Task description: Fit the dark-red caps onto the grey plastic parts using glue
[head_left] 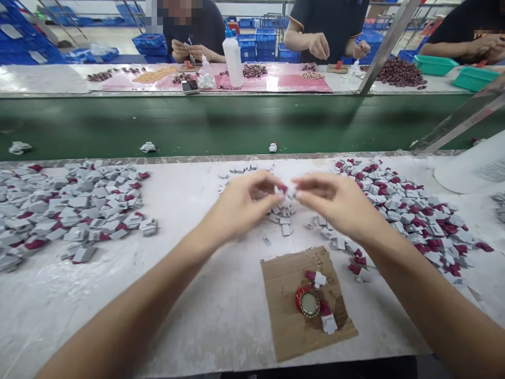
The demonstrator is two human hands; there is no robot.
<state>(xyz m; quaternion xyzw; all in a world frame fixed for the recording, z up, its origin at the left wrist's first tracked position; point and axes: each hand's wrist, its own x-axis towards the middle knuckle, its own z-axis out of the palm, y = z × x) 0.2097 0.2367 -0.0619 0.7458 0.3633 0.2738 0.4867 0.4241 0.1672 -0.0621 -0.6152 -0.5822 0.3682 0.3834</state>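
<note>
My left hand (246, 202) pinches a small white and dark red part (281, 188) above the middle of the white table. Close to its right, my right hand (331, 200) has thumb and fingertips drawn together at a small whitish piece (292, 191), blurred by motion. Loose grey pieces (285, 221) lie beneath and between both hands. Nearer to me is a brown cardboard sheet (284, 321) bearing a red-rimmed bottle cap (310, 303) and two white and dark red parts (328, 322).
Heaps of grey and dark red parts lie left (79, 202) and right (418, 221). Beyond runs a green conveyor (209, 123) with several small parts. A white container (471, 166) stands at right. Three people work across the belt, near a bottle (233, 60) and green trays (436, 65).
</note>
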